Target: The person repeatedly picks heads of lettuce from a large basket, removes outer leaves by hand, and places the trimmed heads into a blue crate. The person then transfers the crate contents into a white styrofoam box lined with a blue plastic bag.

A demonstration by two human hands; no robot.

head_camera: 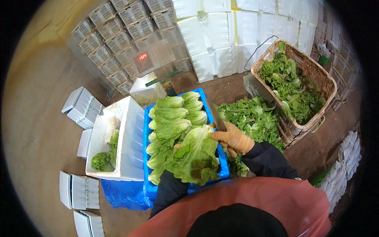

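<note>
My right hand (pixel 235 138), in a tan glove, grips a broad-bladed knife (pixel 215 115) whose blade points away from me. Its fingers are against the stem end of a large romaine-type lettuce head (pixel 195 152). That head lies over my left hand (pixel 176 147); only a bit of the gloved fingers shows at its side, and the rest is hidden beneath the leaves. Under both hands stands a crate lined with blue plastic (pixel 224 173). Rows of lettuce heads (pixel 173 114) lie in it, stem ends outward on the left side.
A foam box (pixel 130 142) holding loose leaves stands left of the crate. Trimmed leaves (pixel 251 118) are heaped on the right, beside a plastic basket (pixel 321 71) of leaves. Beyond the crate is a scale display (pixel 143 60). Stacked foam boxes (pixel 219 35) line the back.
</note>
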